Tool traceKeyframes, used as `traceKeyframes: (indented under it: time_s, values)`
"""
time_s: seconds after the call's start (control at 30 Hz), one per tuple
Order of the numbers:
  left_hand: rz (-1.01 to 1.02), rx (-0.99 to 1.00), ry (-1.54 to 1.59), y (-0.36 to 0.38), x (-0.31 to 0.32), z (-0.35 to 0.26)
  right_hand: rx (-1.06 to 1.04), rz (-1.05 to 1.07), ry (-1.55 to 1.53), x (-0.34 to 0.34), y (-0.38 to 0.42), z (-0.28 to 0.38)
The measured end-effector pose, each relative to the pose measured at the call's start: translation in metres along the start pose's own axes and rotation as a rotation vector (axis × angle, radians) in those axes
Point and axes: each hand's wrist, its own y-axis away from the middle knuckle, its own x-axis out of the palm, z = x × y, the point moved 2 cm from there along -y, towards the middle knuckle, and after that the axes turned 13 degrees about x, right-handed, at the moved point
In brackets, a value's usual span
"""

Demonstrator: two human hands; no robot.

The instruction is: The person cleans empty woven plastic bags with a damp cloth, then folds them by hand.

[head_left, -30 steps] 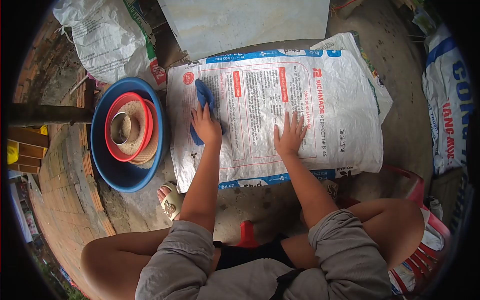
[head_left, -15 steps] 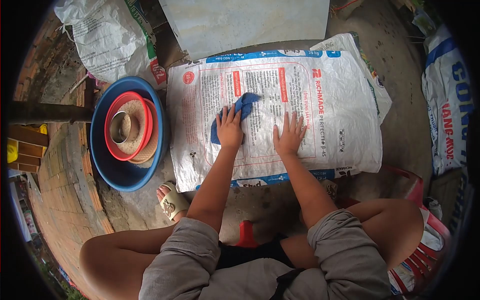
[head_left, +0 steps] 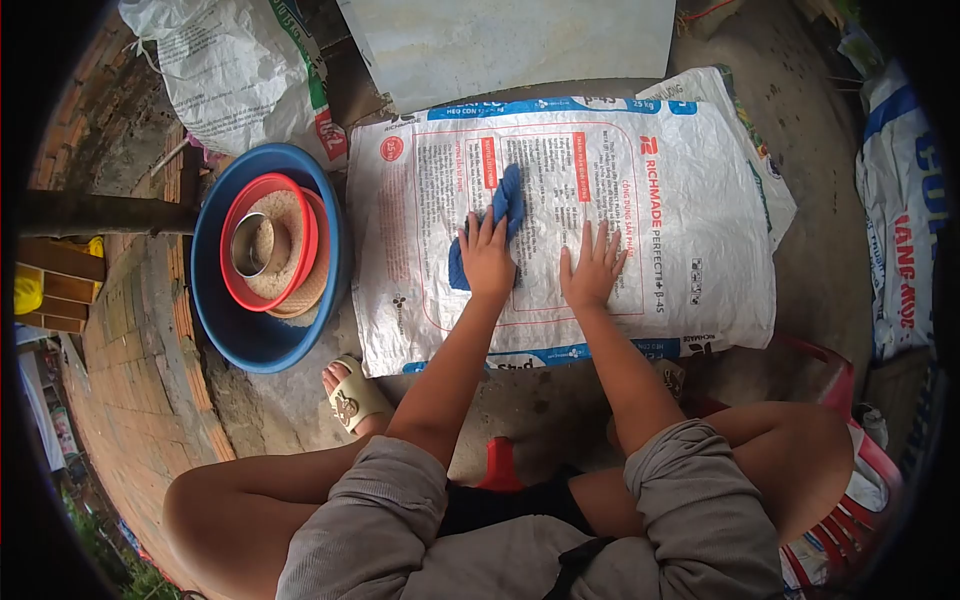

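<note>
As the left hand [head_left: 488, 262] slides in from the sack's left end, we find the blue cloth [head_left: 511, 195] well along toward the middle. A second ago it lay near that left edge; now it sits left of centre on the white printed sack [head_left: 700, 220], and its far end points more steeply away from us than half a second back. Our view shifts slightly too, the whole scene edging to the right.

On to the hands! We see the left one palm down on the cloth, unclenched, its fingers stretched forward and a little apart, blue showing at both sides. The right hand [head_left: 592, 277] keeps its place, flat on the bare sack just beside, fingers fanned and closing on nothing.

To the left, near the sack, stands the blue basin [head_left: 245, 347], with the red bowl [head_left: 235, 215] inside; we spot pale grains [head_left: 290, 215] in that bowl and a round metal cup [head_left: 243, 245] among them. Beyond the sack's far edge, we have a grey board [head_left: 510, 50].
</note>
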Motion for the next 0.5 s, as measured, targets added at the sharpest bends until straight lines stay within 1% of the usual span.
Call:
traceKeyframes:
  time_s: [0.03, 0.1, 0.13, 0.17, 0.2, 0.23, 0.27, 0.3, 0.33, 0.37, 0.43, 0.5]
  values:
    - [0.088, 0.083, 0.053, 0.005, 0.012, -0.026, -0.005, 0.002, -0.001, -0.004, 0.0, 0.002]
    - [0.212, 0.273, 0.14, 0.021, 0.03, -0.06, 0.039, 0.194, 0.202, -0.012, -0.002, 0.004]
    - [0.21, 0.268, 0.138, 0.025, 0.029, -0.062, 0.078, 0.275, 0.266, -0.006, -0.006, 0.004]
    - [0.189, 0.236, 0.133, 0.029, 0.028, -0.063, 0.073, 0.277, 0.266, -0.004, -0.004, 0.003]
    - [0.168, 0.204, 0.128, 0.032, 0.027, -0.063, 0.049, 0.2, 0.196, -0.005, -0.001, 0.001]
    - [0.194, 0.288, 0.082, 0.033, 0.019, -0.053, 0.026, 0.123, 0.124, -0.008, 0.0, 0.002]
    - [0.192, 0.311, 0.053, 0.034, 0.012, -0.036, 0.024, 0.123, 0.12, -0.005, 0.001, 0.002]
    - [0.191, 0.336, 0.023, 0.035, 0.004, -0.019, 0.018, 0.072, 0.074, -0.002, 0.0, 0.001]
    - [0.139, 0.232, -0.019, 0.036, -0.005, 0.001, 0.012, 0.02, 0.027, 0.0, 0.001, 0.001]
    - [0.085, 0.127, -0.06, 0.038, -0.013, 0.02, 0.01, 0.016, 0.024, -0.001, 0.001, 0.001]
    - [0.004, -0.07, -0.177, 0.047, -0.029, 0.061, 0.025, 0.058, 0.069, -0.003, 0.001, 0.002]
    - [0.022, -0.181, -0.32, 0.056, -0.046, 0.098, 0.016, 0.042, 0.072, -0.002, 0.0, 0.002]
